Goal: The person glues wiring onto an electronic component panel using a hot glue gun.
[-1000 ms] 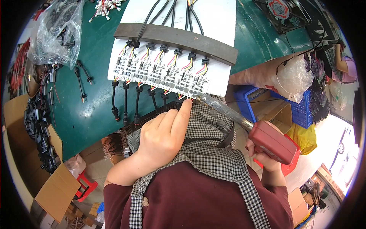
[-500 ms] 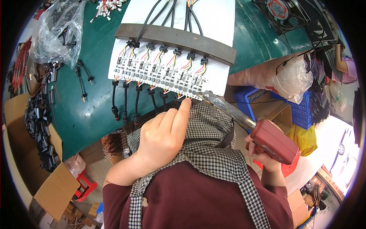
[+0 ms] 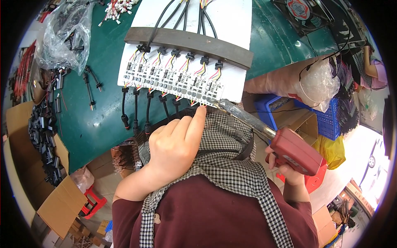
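Note:
A white panel of joined circuit boards (image 3: 173, 82) lies on a white sheet, with short coloured wires and black plugs along both long sides. My left hand (image 3: 175, 142) reaches to its near right edge, index finger extended and other fingers curled. It pinches a thin wire there; the thumb and most of the wire are hidden. My right hand (image 3: 292, 175) is wrapped around the handle of a dark red soldering gun (image 3: 295, 151). Its tip meets the boards' near right corner, just right of my left fingertip. Several black cables (image 3: 148, 111) hang off the near side.
A dark metal bar (image 3: 188, 44) lies across the cables behind the boards. On the green table (image 3: 101, 128) are loose cables (image 3: 89, 91) and a clear plastic bag (image 3: 62, 41). A fan (image 3: 302, 14) stands back right. Blue crates (image 3: 328, 120) sit right, an open carton (image 3: 62, 206) left.
The boards, sheet and bar have shifted very slightly left in the picture. Both hands and the soldering gun keep nearly the same places, the tip still at the boards' corner.

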Available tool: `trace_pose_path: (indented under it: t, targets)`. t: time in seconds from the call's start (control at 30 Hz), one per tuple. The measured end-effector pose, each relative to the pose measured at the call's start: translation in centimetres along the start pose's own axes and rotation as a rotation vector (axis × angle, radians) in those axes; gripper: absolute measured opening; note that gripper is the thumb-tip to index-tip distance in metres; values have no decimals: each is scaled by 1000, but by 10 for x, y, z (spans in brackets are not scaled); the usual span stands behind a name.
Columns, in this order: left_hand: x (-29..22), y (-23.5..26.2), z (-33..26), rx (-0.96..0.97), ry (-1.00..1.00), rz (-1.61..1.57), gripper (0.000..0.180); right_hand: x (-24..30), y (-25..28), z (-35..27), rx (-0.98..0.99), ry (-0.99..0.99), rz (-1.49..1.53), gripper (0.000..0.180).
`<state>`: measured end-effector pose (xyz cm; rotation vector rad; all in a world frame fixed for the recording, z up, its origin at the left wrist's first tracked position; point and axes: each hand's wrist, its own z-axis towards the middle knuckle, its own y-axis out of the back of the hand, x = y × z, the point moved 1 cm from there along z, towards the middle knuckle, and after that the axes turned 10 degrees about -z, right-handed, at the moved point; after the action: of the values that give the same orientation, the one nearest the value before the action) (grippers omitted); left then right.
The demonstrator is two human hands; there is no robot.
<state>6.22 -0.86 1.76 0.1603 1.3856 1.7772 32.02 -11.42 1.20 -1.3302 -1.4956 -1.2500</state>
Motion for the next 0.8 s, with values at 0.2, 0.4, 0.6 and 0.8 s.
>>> trace_pose_path:
  t: [0.2, 0.4, 0.6, 0.8]
  targets:
    - [0, -2, -1, -33, -2, -103, 38, 4, -4, 4, 34, 44, 90, 67]
    - [-1, -6, -4, -12, -13, -23, 36, -3, 1, 0, 24, 11, -217, 44]
    - [-1, -8, -4, -38, -64, 19, 36, -12, 7, -5, 15, -7, -351, 34]
    - [0, -3, -3, 9, -2, -28, 39, -6, 2, -1, 5, -39, -253, 35]
